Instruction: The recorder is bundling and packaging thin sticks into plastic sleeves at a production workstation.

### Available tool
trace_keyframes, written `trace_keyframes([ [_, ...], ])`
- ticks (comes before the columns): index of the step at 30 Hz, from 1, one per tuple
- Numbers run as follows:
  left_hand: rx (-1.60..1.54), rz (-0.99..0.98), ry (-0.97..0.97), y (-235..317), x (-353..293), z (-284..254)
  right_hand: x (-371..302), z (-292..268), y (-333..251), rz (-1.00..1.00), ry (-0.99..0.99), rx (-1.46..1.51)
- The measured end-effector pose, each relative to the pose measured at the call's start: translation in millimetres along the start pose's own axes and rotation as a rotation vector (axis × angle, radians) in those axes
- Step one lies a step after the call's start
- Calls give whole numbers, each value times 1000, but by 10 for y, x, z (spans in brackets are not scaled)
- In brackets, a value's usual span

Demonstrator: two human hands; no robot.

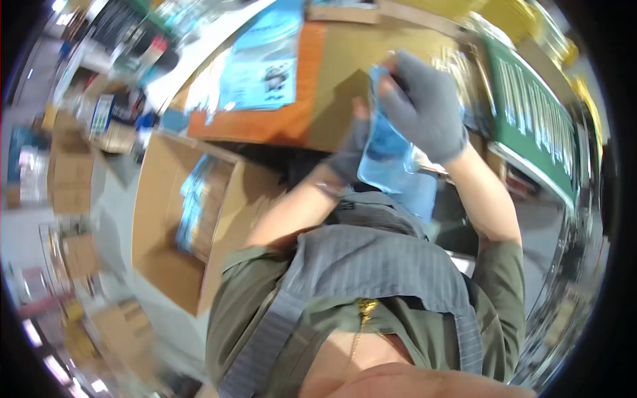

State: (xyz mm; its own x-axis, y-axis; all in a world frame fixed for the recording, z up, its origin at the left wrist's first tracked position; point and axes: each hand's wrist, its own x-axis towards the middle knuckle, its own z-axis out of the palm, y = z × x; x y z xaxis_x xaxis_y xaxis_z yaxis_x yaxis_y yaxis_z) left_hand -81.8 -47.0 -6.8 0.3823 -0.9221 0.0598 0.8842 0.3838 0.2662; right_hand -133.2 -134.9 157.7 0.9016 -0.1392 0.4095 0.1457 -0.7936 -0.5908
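Both my hands wear grey fingerless gloves and are at a blue, partly see-through plastic bag [387,151], held upright over the table's near edge. My left hand [353,149] grips its left side, thumb pointing up and the other fingers hidden behind the bag. At the top, my right hand [428,106] is closed on the bag's upper edge, its fingers bent over. What the bag holds, if anything, is blurred. Flat blue printed bags [265,73] lie in a pile on the table to the left.
An open cardboard box [149,219] with blue bags [192,205] inside stands at my left. A green rack [531,113] carrying a row of thin, shiny metal pieces sits on the right. The table [338,73] has an orange strip. More cartons [71,166] stand far left.
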Motion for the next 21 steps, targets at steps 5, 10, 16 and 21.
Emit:
trace_keyframes([
  [5, -80, 301, 117, 326, -328, 491, -297, 63, -250, -174, -19, 289],
  [10, 583, 498, 649, 1216, -1595, 830, -325, 128, -240, -385, -194, 370],
  [16, 573, 424, 1254, 1665, -3359, 588, -512, 302, 275, 163, 17, 447],
  [21, 575, 50, 1284, 2092, -4099, -713, -491, 322, 356, 213, 68, 464],
])
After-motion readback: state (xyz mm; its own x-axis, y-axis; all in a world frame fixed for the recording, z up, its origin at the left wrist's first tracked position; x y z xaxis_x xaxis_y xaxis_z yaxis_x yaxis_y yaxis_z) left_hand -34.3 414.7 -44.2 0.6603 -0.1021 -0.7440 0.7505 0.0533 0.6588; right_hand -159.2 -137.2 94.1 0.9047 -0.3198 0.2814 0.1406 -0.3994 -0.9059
